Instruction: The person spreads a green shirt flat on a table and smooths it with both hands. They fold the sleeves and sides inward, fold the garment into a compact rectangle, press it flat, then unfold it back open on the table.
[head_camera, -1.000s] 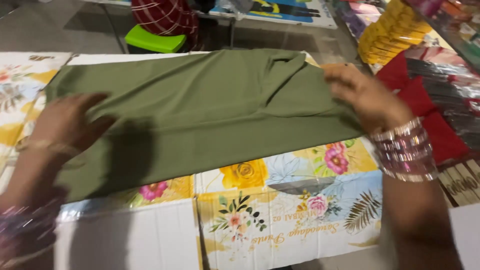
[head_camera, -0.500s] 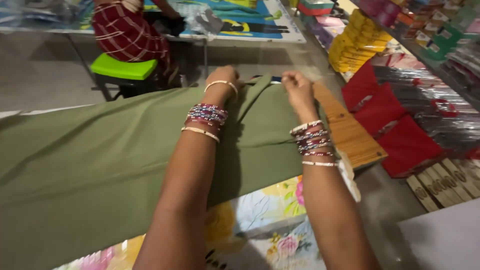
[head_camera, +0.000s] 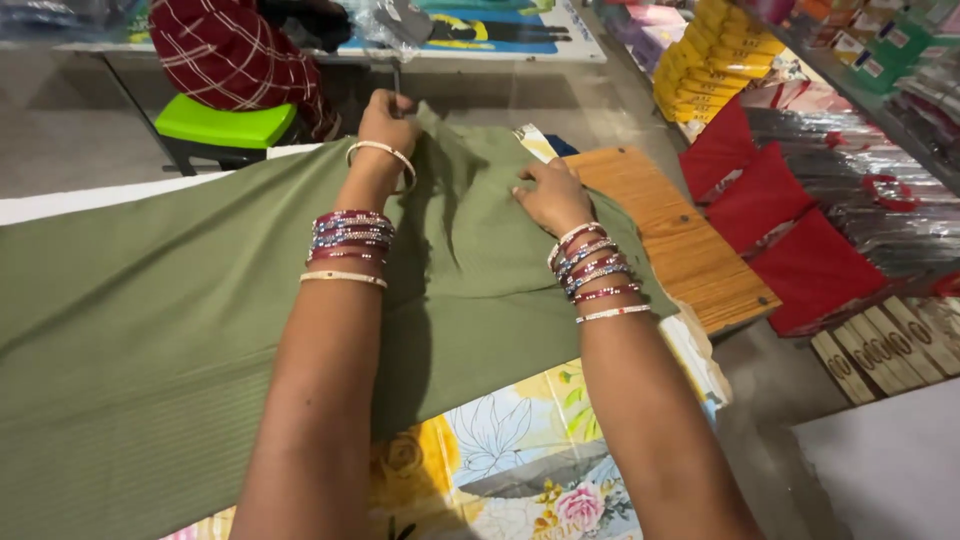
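The left hand (head_camera: 388, 118) is closed, pinching the green cloth (head_camera: 200, 300) at the table's far edge. The right hand (head_camera: 548, 195) lies open and flat on the cloth, near the wooden board (head_camera: 680, 240).

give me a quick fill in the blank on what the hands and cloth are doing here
1. Both hands rest on a ____ cloth.
2. The left hand grips the cloth's far ____.
3. The right hand lies flat beside a ____ board.
4. The stool seat is bright ____.

Missing words: green; edge; wooden; green
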